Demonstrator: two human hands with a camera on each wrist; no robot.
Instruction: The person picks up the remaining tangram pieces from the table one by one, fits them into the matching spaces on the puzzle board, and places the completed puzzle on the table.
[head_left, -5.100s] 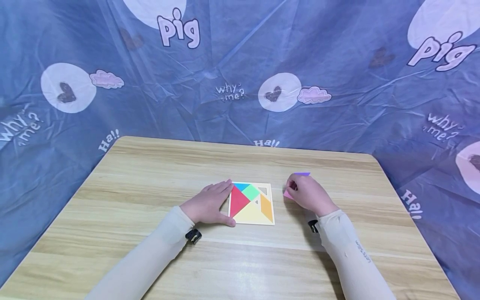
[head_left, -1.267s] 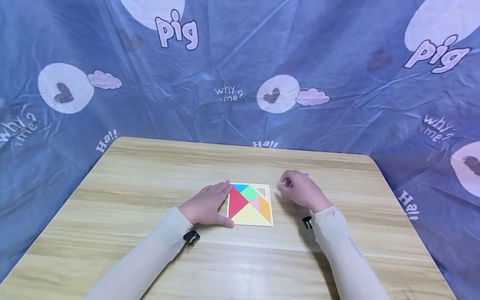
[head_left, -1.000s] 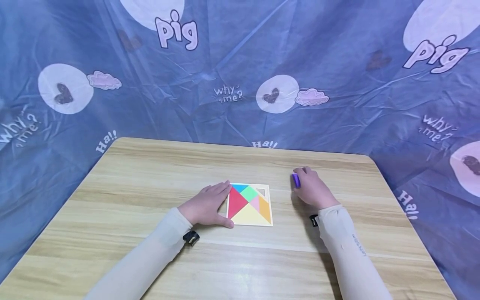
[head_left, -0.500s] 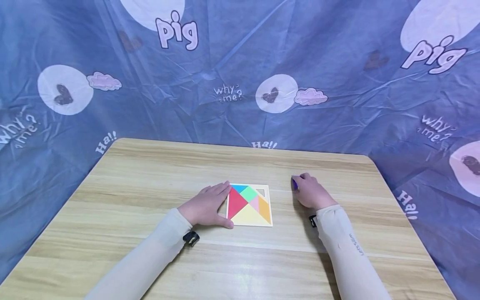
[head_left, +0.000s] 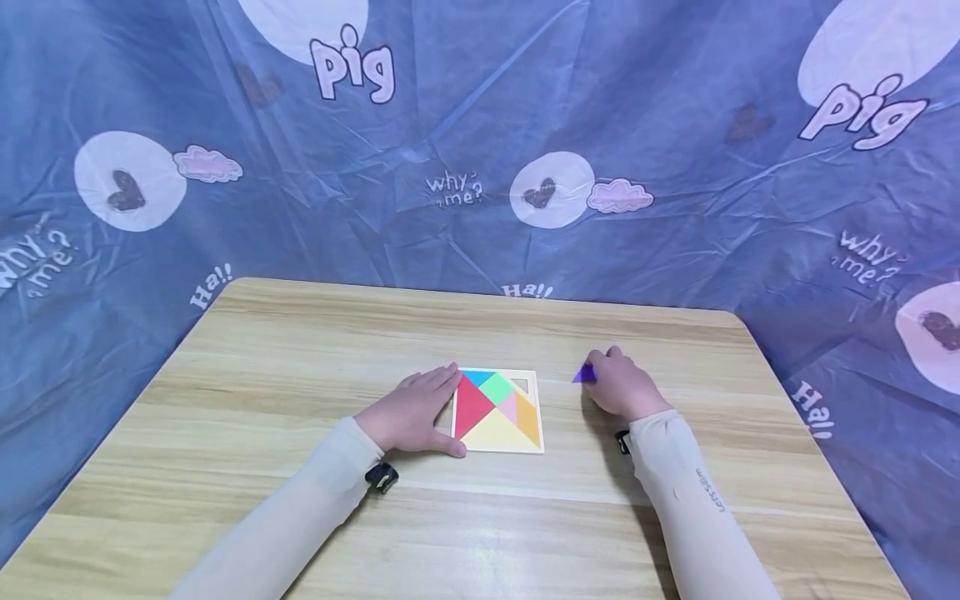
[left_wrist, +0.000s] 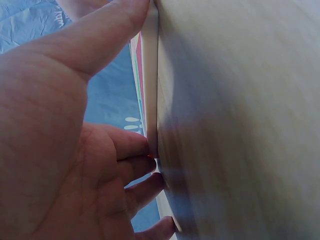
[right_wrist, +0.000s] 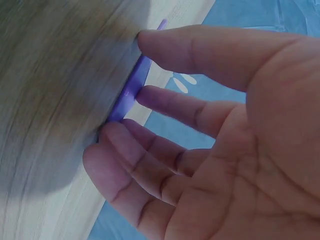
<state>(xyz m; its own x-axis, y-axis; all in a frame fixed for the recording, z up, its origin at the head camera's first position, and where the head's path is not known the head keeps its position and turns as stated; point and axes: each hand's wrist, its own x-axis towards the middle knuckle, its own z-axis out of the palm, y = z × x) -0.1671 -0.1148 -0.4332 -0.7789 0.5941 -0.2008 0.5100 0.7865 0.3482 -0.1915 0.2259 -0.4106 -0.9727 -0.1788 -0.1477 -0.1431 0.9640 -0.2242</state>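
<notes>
A square wooden tangram board (head_left: 533, 385) lies on the table, filled with coloured pieces except for a small triangular slot at its upper right. My left hand (head_left: 411, 411) spreads along the board's left side, thumb at the near corner and fingertips at the far one. In the left wrist view, these fingertips touch the board's edge (left_wrist: 150, 85). To the right of the board, my right hand (head_left: 622, 383) pinches a purple triangular tangram piece (head_left: 583, 374), partly covered by the fingers. The right wrist view shows this purple piece (right_wrist: 131, 92) low at the tabletop, between thumb and fingers.
The wood-grain table (head_left: 337, 333) extends around both hands. A blue printed cloth (head_left: 450, 242) hangs behind its far edge and at both sides. A black strap clip (head_left: 382, 477) shows at the left wrist.
A pink triangle has come into the board since the earliest frame. The right hand then went to the purple piece and turned it, so its tip now points left. The left hand stays put.
</notes>
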